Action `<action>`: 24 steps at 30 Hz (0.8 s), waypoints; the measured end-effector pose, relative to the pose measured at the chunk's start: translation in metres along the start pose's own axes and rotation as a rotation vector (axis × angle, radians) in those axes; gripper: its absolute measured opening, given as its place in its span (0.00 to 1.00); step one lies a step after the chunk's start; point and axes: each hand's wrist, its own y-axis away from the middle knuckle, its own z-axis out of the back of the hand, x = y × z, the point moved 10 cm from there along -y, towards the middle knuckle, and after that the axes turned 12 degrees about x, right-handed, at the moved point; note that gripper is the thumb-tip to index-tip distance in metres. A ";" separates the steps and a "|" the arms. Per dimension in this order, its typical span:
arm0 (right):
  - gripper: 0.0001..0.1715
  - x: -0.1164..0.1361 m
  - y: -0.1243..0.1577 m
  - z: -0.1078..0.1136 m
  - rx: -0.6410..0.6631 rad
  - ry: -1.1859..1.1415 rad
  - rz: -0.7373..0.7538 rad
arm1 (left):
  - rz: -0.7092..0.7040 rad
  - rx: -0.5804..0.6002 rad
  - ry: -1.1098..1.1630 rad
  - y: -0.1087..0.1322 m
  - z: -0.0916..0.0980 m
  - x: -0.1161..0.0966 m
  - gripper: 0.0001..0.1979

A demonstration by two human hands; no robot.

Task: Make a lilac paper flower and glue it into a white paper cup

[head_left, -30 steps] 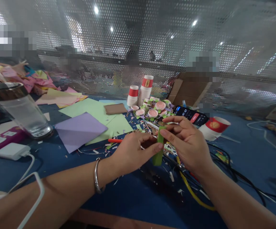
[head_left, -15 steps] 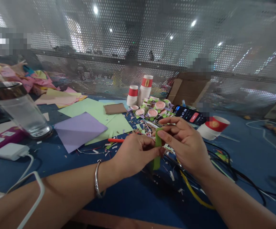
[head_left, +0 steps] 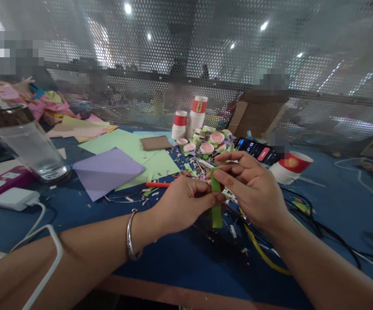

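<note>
A narrow green paper strip (head_left: pixel 216 215) stands almost upright between my two hands, above the blue table. My left hand (head_left: pixel 186 202), with a silver bangle at the wrist, pinches the strip around its middle between thumb and bent fingers. Higher up, my right hand (head_left: pixel 251 185) grips the strip's upper end between thumb and forefinger; its other fingers are curled loosely behind. Part of the strip is hidden by the fingertips. Beneath the hands lie scattered paper scraps (head_left: pixel 233 231), and a red pen-like stick (head_left: pixel 158 184) pokes out beside my left hand.
Purple paper (head_left: pixel 109 172) and light green sheets (head_left: pixel 109 143) lie left of centre. Paper cups (head_left: pixel 199 113) stand behind decorated paper pieces (head_left: pixel 206 148). A phone (head_left: pixel 254 150) and tipped cups (head_left: pixel 291 165) are at right, a water tumbler (head_left: pixel 38 146) at left. Black cables (head_left: pixel 322 237) cross the right side.
The green strip now shows more of its flat face and hangs straighter below my left thumb. Both hands keep their hold, and the view has tilted very slightly.
</note>
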 end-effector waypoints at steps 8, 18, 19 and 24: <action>0.16 0.002 -0.003 0.006 -0.045 0.039 0.053 | 0.059 0.079 0.222 0.000 -0.014 0.003 0.07; 0.13 -0.002 -0.004 0.014 -0.063 -0.049 0.073 | 0.197 0.207 0.380 0.004 -0.032 0.018 0.12; 0.13 -0.002 -0.004 0.015 -0.067 -0.059 0.068 | 0.204 0.212 0.371 0.004 -0.032 0.020 0.12; 0.12 0.001 -0.003 0.019 -0.097 -0.036 0.066 | 0.195 0.197 0.342 0.004 -0.030 0.020 0.04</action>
